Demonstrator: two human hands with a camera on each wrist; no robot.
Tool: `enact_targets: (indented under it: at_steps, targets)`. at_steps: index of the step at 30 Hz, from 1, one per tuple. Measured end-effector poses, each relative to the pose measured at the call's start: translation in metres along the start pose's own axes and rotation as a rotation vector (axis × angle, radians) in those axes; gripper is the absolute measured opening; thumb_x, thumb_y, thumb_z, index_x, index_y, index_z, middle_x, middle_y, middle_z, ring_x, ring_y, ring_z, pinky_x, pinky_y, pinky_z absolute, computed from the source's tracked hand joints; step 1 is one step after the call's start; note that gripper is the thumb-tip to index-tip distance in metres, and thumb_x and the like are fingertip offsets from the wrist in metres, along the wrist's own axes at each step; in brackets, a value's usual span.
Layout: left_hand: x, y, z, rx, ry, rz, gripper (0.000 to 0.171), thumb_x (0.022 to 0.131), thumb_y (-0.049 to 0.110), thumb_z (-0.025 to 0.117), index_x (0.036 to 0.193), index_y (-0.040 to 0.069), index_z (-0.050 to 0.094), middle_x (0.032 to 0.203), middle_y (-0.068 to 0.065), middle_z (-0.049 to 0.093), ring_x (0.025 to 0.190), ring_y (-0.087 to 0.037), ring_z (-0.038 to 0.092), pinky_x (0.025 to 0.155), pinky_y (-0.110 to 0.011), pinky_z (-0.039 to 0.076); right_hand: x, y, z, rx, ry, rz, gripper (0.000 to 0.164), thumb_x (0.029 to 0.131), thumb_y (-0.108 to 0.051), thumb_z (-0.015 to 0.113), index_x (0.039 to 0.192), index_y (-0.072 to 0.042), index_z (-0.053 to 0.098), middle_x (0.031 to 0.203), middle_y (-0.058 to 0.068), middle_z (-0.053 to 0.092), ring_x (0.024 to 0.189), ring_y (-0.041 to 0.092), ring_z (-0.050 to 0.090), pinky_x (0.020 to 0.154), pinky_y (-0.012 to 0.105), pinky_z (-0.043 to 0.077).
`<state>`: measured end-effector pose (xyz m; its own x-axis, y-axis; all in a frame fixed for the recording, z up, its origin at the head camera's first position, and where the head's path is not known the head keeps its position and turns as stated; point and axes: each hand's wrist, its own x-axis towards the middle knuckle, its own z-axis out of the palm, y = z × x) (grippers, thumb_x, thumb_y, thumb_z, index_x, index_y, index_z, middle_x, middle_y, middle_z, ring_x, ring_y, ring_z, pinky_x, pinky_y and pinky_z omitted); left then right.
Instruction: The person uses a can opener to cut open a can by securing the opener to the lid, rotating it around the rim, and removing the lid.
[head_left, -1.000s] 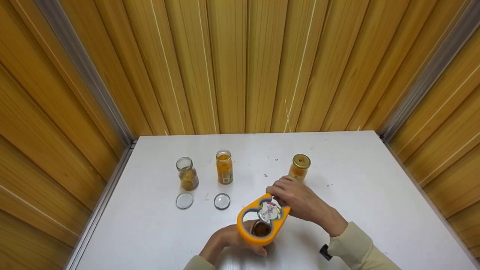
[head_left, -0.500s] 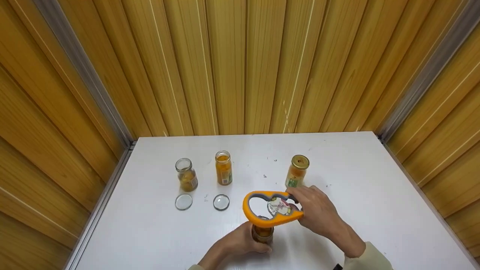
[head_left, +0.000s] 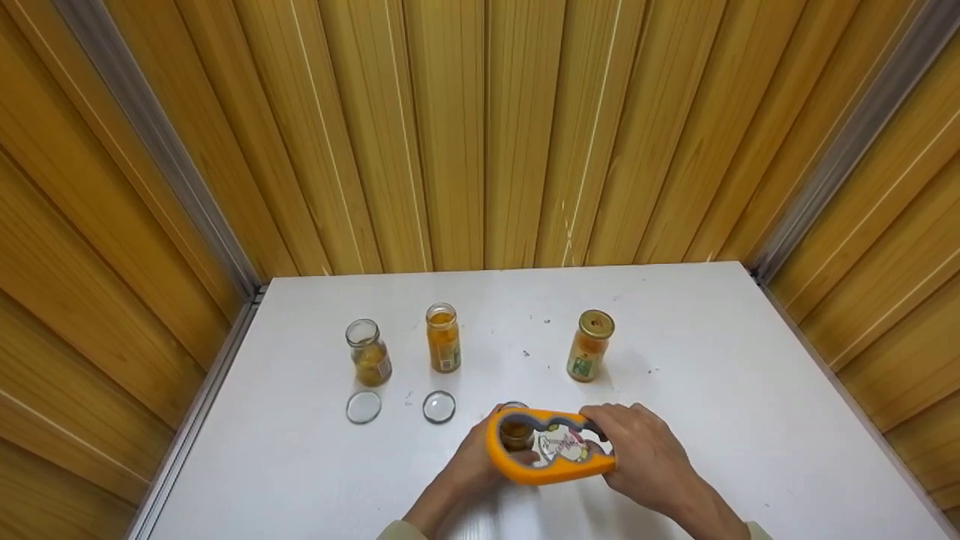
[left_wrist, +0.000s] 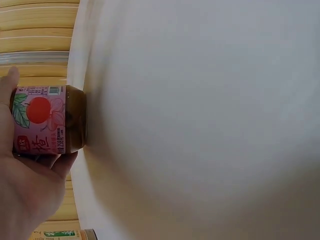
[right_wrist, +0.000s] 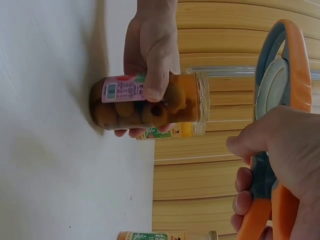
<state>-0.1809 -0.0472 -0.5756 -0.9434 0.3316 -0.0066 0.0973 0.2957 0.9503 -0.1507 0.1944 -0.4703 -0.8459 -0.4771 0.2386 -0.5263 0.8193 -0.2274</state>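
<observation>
My left hand point(head_left: 480, 454) grips an uncapped glass jar point(right_wrist: 172, 110) with a pink label. Round brown fruit in liquid shows through its glass, and its base is right at the white table in both wrist views. The right hand point(head_left: 646, 459) holds an orange and grey jar opener point(head_left: 551, 475) by its handles. A round metal lid point(head_left: 562, 444) sits within the opener, printed face up in the head view. The opener's wide end overlaps the jar in the head view; the right wrist view shows it apart from the jar's open mouth.
Farther back on the white table point(head_left: 675, 337) stand two uncapped jars, one with yellow fruit point(head_left: 370, 364) and one with orange contents point(head_left: 444, 345). Two loose lids, one left point(head_left: 364, 407) and one right point(head_left: 439, 406), lie before them. A gold-capped jar point(head_left: 589, 352) stands to the right. Wood-patterned walls surround the table.
The opener has swung from a diagonal to nearly level and come lower, with the lid still in it. The right hand has shifted right and nearer; the left hand's jar has moved slightly farther away.
</observation>
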Motion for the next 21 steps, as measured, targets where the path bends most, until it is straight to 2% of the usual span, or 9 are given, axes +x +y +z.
enact_targets:
  at_steps: [3,7,11,16,21]
  targets:
    - [0.009,-0.004,-0.003,0.040,0.063,-0.022,0.061,0.069,0.054,0.075,0.120,0.034,0.048,0.109,0.016,0.057,0.100,-0.004,0.054,0.095,-0.035,0.041,-0.003,-0.001,-0.001,0.005,-0.024,0.004,0.048,0.069,-0.020,0.078,0.112,-0.026,0.057,0.085,-0.022,0.054,0.070,-0.001,0.047,0.068,0.027,0.041]
    - [0.022,-0.009,-0.006,0.070,0.159,0.011,0.062,0.072,0.044,0.078,0.122,0.028,0.046,0.110,0.012,0.057,0.103,-0.007,0.053,0.095,-0.036,0.041,-0.006,-0.003,-0.003,0.008,-0.043,0.003,0.049,0.069,-0.018,0.078,0.112,-0.025,0.057,0.086,-0.020,0.055,0.071,0.000,0.047,0.068,0.028,0.041]
    - [0.037,-0.010,-0.004,0.070,0.243,-0.013,0.061,0.072,0.041,0.078,0.122,0.027,0.045,0.111,0.012,0.057,0.107,-0.009,0.052,0.096,-0.038,0.041,-0.008,-0.002,-0.003,0.008,-0.048,0.005,0.051,0.067,-0.017,0.078,0.113,-0.024,0.057,0.087,-0.018,0.056,0.072,0.001,0.047,0.069,0.029,0.042]
    - [0.052,-0.007,-0.002,0.060,0.318,-0.065,0.068,0.070,0.045,0.077,0.125,0.024,0.044,0.118,0.008,0.055,0.113,-0.013,0.050,0.098,-0.041,0.039,-0.011,0.000,-0.004,0.003,-0.037,0.004,0.047,0.070,-0.019,0.078,0.113,-0.023,0.058,0.087,-0.019,0.056,0.072,0.001,0.047,0.070,0.029,0.042]
    - [0.062,-0.006,-0.001,0.066,0.362,-0.106,0.075,0.069,0.053,0.073,0.130,0.026,0.039,0.124,0.006,0.052,0.118,-0.016,0.047,0.102,-0.044,0.035,-0.012,0.001,-0.006,-0.004,-0.054,0.026,0.043,0.075,-0.021,0.076,0.114,-0.022,0.058,0.088,-0.017,0.057,0.072,0.001,0.047,0.070,0.029,0.042]
